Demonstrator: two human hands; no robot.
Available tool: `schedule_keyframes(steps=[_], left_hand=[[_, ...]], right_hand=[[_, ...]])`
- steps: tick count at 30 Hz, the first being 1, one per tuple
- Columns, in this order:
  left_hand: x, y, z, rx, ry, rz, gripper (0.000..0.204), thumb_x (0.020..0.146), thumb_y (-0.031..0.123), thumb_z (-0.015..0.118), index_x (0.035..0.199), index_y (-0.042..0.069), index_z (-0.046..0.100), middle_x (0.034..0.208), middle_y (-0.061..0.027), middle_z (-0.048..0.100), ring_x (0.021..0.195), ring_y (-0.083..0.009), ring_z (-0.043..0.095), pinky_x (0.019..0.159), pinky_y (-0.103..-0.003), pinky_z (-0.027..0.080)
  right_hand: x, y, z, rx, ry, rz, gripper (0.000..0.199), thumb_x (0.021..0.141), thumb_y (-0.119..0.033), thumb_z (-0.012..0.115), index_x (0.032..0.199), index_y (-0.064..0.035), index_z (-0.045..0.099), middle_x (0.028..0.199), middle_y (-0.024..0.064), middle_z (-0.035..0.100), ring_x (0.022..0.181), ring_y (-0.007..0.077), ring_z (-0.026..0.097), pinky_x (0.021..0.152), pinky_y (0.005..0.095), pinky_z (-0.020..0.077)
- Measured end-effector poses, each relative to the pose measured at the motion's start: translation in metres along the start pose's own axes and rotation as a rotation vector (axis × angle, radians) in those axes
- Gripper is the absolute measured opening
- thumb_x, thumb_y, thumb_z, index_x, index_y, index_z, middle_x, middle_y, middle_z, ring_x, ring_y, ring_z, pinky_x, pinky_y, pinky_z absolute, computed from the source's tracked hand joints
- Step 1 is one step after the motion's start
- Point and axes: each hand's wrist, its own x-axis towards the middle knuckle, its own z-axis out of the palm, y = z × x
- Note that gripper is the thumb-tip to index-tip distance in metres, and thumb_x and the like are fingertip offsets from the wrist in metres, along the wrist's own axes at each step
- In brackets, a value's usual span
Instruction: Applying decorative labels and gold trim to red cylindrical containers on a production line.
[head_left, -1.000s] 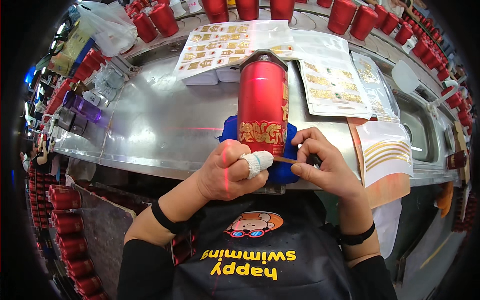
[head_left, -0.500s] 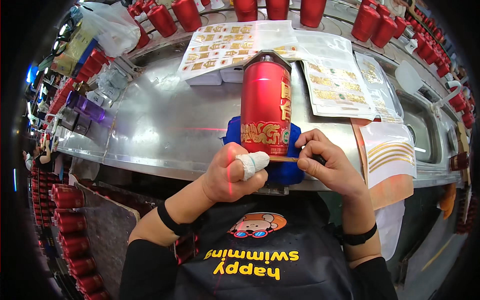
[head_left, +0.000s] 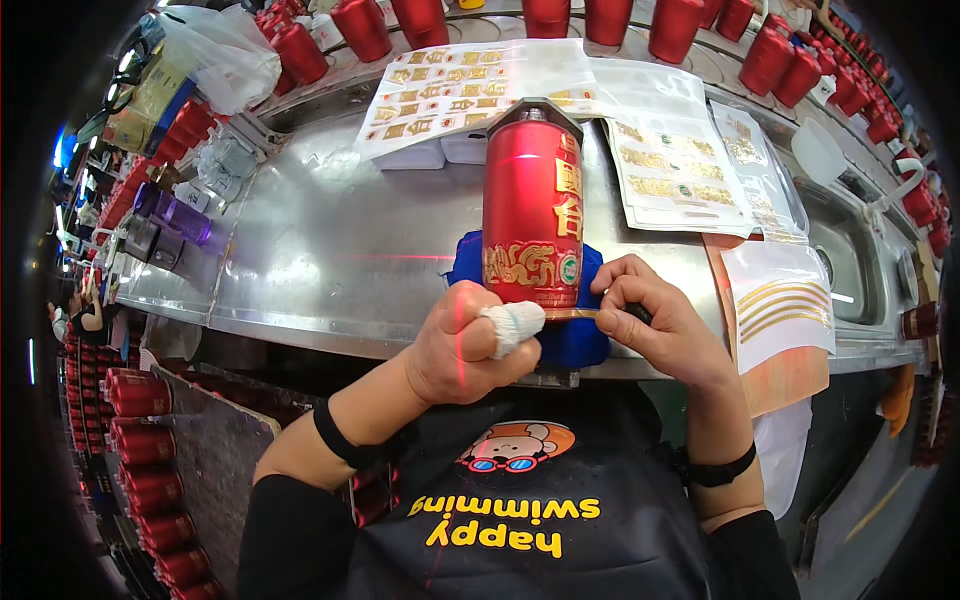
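The gold strip [head_left: 573,314] is being pinched by the right hand [head_left: 665,332], ideally being held level along the bottle [head_left: 522,200], the left hand [head_left: 465,345] being curled, its hold unclear.

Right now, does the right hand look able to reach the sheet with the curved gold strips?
Probably yes: the sheet lies just right of the right hand, with nothing standing between. However, its fingers seem to hold a gold strip's end, so they may need freeing.
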Motion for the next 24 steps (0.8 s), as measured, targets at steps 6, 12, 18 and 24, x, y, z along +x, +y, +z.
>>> schedule_keyframes(steps=[6, 12, 18, 24], left_hand=[[0.005, -0.006, 0.0, 0.012, -0.09, 0.147, 0.023, 0.057, 0.006, 0.073, 0.077, 0.016, 0.067, 0.097, 0.0024, 0.056, 0.081, -0.0184, 0.051, 0.064, -0.032, 0.044], [-0.001, 0.003, -0.004, 0.03, -0.041, -0.015, 0.025, 0.057, 0.008, 0.074, 0.08, 0.014, 0.069, 0.102, 0.0009, 0.06, 0.087, -0.0215, 0.053, 0.069, -0.033, 0.047], [0.0, -0.004, -0.001, 0.034, -0.083, 0.1, 0.026, 0.057, 0.008, 0.073, 0.082, 0.015, 0.07, 0.101, 0.0011, 0.06, 0.088, -0.0216, 0.053, 0.071, -0.033, 0.047], [-0.002, 0.004, -0.003, 0.03, -0.039, -0.053, 0.027, 0.056, 0.008, 0.073, 0.082, 0.017, 0.07, 0.101, 0.0022, 0.059, 0.088, -0.0206, 0.053, 0.072, -0.033, 0.046]], right_hand=[[-0.001, -0.001, 0.001, -0.017, 0.018, 0.003, 0.021, 0.091, -0.018, 0.066, 0.08, -0.0029, 0.057, 0.102, 0.007, 0.051, 0.093, 0.0164, 0.051, 0.081, 0.0281, 0.0426], [0.0, 0.0, 0.0, -0.025, 0.005, -0.02, 0.021, 0.091, -0.017, 0.066, 0.08, -0.0026, 0.056, 0.102, 0.0068, 0.051, 0.092, 0.0163, 0.051, 0.081, 0.028, 0.0429], [-0.001, -0.001, 0.0, 0.019, 0.006, 0.02, 0.024, 0.092, -0.021, 0.067, 0.079, -0.0044, 0.056, 0.105, 0.0064, 0.05, 0.095, 0.0134, 0.047, 0.082, 0.0264, 0.04], [-0.001, 0.001, -0.002, -0.009, -0.009, 0.015, 0.023, 0.092, -0.02, 0.066, 0.079, -0.0045, 0.056, 0.105, 0.0064, 0.05, 0.096, 0.0135, 0.047, 0.082, 0.0265, 0.0398]])
